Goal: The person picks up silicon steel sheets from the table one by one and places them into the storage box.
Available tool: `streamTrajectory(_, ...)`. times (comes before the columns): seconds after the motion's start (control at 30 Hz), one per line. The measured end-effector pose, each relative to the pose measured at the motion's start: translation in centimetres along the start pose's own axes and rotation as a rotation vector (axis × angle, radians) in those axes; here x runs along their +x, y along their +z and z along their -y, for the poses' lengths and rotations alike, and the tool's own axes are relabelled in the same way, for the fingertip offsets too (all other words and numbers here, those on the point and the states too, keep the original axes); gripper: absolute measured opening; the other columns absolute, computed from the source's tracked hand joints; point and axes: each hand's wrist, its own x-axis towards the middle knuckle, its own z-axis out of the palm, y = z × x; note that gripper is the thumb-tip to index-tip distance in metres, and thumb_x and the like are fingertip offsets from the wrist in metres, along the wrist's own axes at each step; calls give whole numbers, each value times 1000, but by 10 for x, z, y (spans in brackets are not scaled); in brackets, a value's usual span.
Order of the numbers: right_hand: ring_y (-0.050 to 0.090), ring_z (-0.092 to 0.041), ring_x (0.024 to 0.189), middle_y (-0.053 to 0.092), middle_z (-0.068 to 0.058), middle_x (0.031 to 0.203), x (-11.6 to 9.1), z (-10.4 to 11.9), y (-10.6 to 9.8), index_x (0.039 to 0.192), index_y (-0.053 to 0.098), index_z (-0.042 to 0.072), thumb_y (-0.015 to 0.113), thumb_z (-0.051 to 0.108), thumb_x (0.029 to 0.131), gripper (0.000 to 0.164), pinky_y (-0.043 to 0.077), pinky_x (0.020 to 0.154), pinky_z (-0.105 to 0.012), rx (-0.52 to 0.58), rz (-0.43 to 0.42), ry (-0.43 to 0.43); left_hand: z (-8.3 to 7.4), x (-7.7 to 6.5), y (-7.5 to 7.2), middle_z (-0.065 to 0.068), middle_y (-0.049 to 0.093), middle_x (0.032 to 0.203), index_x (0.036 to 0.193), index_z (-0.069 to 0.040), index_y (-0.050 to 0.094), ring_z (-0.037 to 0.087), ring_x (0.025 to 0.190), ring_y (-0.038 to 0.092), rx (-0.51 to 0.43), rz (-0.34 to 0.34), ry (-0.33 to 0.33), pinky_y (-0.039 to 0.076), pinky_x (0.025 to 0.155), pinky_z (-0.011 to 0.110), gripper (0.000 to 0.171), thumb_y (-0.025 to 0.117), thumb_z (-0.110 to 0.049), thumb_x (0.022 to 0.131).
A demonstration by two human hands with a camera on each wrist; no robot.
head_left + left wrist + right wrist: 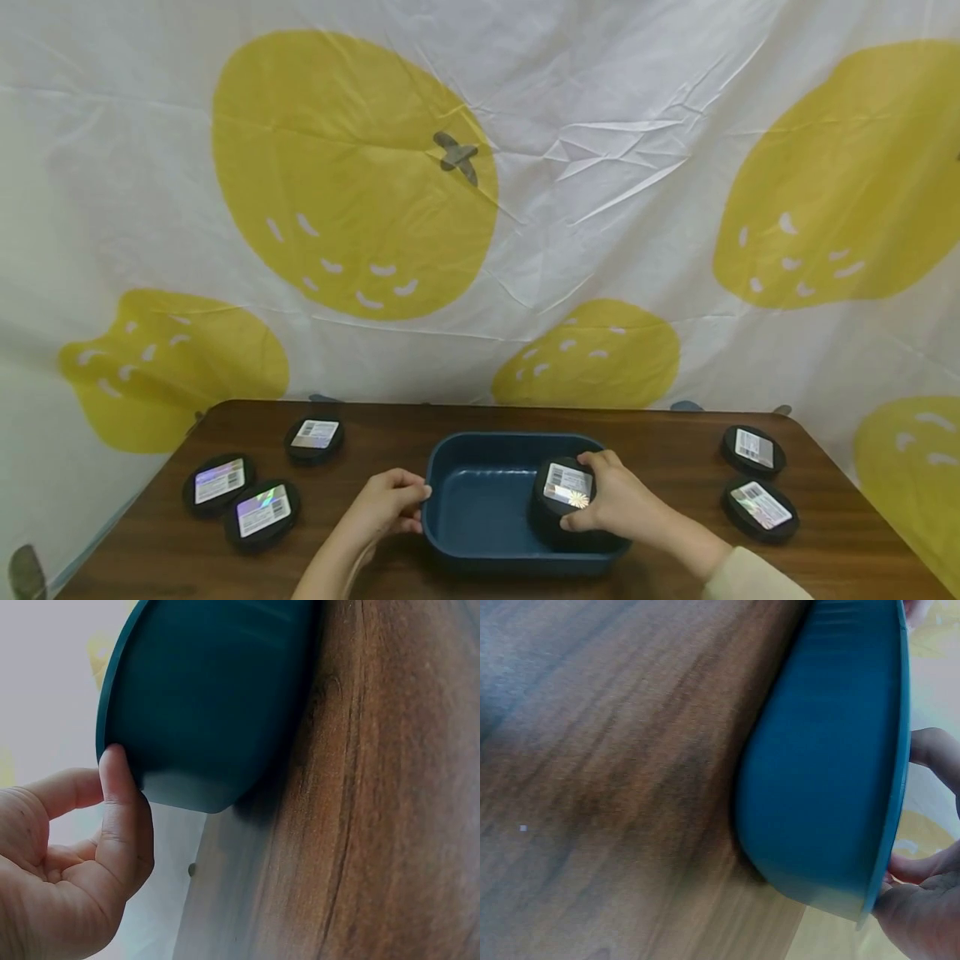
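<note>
Puck (562, 490) looks chunky, round and black, its white barcode label (567, 481) catching a gold starburst shine. It's in the right end of that blue tub (480, 510), right hand (622, 498) curled round it, spread puck-wide, left hand (392, 500) pinching the tub's rim.

Curtained workspace: table (671, 454), fruit-print cloth (592, 217)

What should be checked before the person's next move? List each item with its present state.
1. Left hand pinching rim of dark-blue, rounded-rectangular plastic-looking bin: ok.
2. Right hand gripping white-labelled black round disc: ok.
3. Gripped disc within the bin's rim: ok.
4. Gripped disc touching the bin's floor: cannot tell.
5. Brown wood-grain table clear of other discs: not ok; three left discs and two right discs lie there.
</note>
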Motion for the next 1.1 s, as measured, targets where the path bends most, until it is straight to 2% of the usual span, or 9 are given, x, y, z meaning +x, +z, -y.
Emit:
streamTrajectory(0.43, 54, -22, 83, 50, -21, 116, 1, 3, -7, 122, 49, -11, 85, 35, 55, 89, 48, 73, -36, -85, 59, -89, 0, 1, 0, 7, 52, 71, 97, 11, 53, 13, 55, 53, 12, -23, 12, 51, 50, 24, 19, 59, -4, 86)
streamTrajectory(0.7, 58, -24, 93, 52, -11, 119, -2, -5, -4, 123, 54, -1, 81, 52, 59, 87, 51, 77, -40, -257, -8, -138, -2, 1, 1, 7, 52, 71, 97, 11, 53, 13, 54, 52, 21, -47, 1, 50, 49, 24, 19, 58, -4, 86)
streamTrajectory(0.87, 55, -30, 106, 52, -15, 122, -6, -10, -4, 123, 54, -3, 76, 58, 63, 88, 50, 82, -42, -330, -44, -220, -2, 0, 3, 8, 52, 70, 96, 10, 53, 13, 55, 52, 17, -55, 1, 50, 49, 24, 18, 58, -3, 86)
streamTrajectory(0.97, 52, -33, 111, 54, -16, 121, -8, -13, -5, 123, 55, -4, 72, 60, 66, 87, 46, 91, -44, -380, -64, -286, -2, 0, 4, 8, 52, 71, 96, 10, 53, 14, 55, 52, 17, -52, -2, 50, 49, 24, 18, 59, -3, 86)
streamTrajectory(1.1, 45, -37, 121, 53, -18, 125, -12, -16, -6, 126, 54, -4, 66, 63, 72, 87, 33, 104, -50, -440, -76, -360, -1, 0, 4, 8, 52, 71, 97, 11, 53, 14, 55, 52, 22, -45, -4, 50, 49, 24, 19, 58, -4, 86)
